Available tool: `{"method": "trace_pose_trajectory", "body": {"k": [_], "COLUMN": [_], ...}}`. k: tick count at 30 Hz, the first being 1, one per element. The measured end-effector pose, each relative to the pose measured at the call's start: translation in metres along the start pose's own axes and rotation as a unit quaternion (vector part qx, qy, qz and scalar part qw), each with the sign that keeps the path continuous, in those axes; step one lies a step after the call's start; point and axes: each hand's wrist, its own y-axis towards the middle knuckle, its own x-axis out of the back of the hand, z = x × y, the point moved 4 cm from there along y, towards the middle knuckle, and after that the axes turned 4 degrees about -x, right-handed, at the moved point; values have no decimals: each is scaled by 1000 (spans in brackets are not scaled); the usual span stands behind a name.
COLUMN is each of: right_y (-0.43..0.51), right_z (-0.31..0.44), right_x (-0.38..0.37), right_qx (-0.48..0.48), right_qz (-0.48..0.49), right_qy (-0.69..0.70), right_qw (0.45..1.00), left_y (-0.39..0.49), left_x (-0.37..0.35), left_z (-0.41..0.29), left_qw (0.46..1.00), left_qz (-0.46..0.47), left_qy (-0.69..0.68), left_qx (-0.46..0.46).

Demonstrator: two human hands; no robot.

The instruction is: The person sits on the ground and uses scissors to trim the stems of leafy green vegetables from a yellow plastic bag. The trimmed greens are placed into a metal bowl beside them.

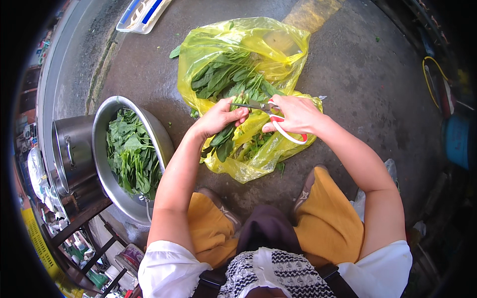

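My left hand point(220, 118) grips a small bunch of leafy greens point(223, 139), its stem ends upward and its leaves hanging down. In my right hand point(294, 113) is a pair of scissors point(277, 124) with red and white handles; the blades lie across the stems beside my left thumb. Behind both hands, a yellow plastic bag point(201, 41) on the floor holds more greens point(223, 76). Closer to me, a second yellow plastic opening point(246, 173) has leaves and stem pieces in it. At the left, an aluminium basin point(162, 130) holds a heap of greens point(130, 152).
A large steel pot point(80, 149) stands left of the basin, near a dark metal frame point(76, 225). A clear plastic tub point(145, 15) with blue edges is at the top left. A blue bucket point(457, 141) stands far right. My knees flank the near floor.
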Motion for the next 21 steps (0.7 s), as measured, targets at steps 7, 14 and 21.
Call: {"method": "trace_pose_trajectory", "body": {"k": [7, 14, 21], "right_y": [2, 10, 18], "right_z": [0, -18, -41], "right_x": [-38, -40, -6], "right_qx": [-25, -56, -125], "right_qz": [96, 87, 46], "right_qy": [-45, -33, 38], "right_qw": [994, 994, 990], "left_y": [-27, -113, -213], "left_x": [-3, 79, 150], "left_z": [47, -39, -51], "left_qw": [980, 988, 440], "left_qz": [44, 30, -116], "left_qy": [-142, 1, 792], "left_qx": [130, 151, 407]}}
